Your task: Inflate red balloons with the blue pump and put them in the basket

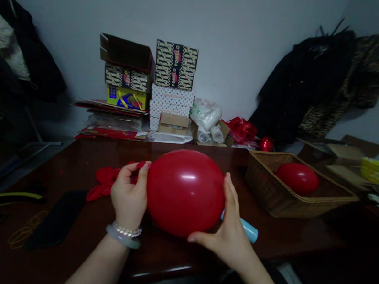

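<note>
A large inflated red balloon [184, 194] is between my two hands, above the dark wooden table [168, 267]. My left hand [129, 195], with a beaded bracelet and a bangle at the wrist, pinches the balloon's left end; the neck itself is mostly hidden by the fingers. Against the right side rests my right hand [229, 221], thumb below and fingers above, cupping the balloon. Limp red balloons [101, 183] lie in a pile left of my left hand. Behind my right hand a light blue cylinder [249, 230] shows in part.
A wicker basket [264, 193] at the right holds another inflated red balloon [297, 178]. A black phone-like slab [58, 219] and several rubber bands [23, 233] lie on the left. Stacked boxes [171, 100] and plastic bags [206, 115] line the table's back edge.
</note>
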The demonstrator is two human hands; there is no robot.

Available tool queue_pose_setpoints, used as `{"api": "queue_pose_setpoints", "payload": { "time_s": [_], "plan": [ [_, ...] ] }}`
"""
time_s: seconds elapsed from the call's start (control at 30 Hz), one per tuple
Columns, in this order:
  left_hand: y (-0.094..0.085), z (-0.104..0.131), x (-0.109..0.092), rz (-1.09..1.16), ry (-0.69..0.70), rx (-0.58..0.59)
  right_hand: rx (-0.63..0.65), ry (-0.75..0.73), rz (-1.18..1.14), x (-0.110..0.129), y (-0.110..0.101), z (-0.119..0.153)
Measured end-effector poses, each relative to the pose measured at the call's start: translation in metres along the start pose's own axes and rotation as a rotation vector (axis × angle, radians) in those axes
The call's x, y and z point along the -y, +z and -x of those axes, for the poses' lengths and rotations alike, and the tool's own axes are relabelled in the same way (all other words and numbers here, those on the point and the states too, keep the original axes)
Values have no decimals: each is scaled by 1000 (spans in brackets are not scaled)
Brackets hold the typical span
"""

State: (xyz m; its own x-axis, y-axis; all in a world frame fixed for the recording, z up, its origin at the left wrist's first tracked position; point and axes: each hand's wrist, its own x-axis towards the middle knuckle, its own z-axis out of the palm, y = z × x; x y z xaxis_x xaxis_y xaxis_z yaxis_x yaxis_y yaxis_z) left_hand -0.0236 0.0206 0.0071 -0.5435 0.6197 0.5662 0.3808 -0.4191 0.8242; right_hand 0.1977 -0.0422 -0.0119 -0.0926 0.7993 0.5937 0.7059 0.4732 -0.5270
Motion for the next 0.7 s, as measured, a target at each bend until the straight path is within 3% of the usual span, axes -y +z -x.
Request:
{"api": "queue_pose_setpoints", "payload": {
  "time_s": [0.17, 0.33, 0.53, 0.63, 0.7],
  "plan": [
    [6, 5, 6, 153, -82, 3, -76, -135, 102, 2, 18, 5],
    [11, 10, 9, 315, -151, 71, -126, -141, 110, -2, 22, 7],
    [14, 10, 16, 323, -141, 96, -187, -176, 146, -9, 18, 8],
    [15, 10, 19, 376, -113, 200, -195, -192, 183, -12, 14, 7],
    [14, 10, 17, 368, -7, 279, -194, -204, 219, -13, 12, 7]
  ]
}}
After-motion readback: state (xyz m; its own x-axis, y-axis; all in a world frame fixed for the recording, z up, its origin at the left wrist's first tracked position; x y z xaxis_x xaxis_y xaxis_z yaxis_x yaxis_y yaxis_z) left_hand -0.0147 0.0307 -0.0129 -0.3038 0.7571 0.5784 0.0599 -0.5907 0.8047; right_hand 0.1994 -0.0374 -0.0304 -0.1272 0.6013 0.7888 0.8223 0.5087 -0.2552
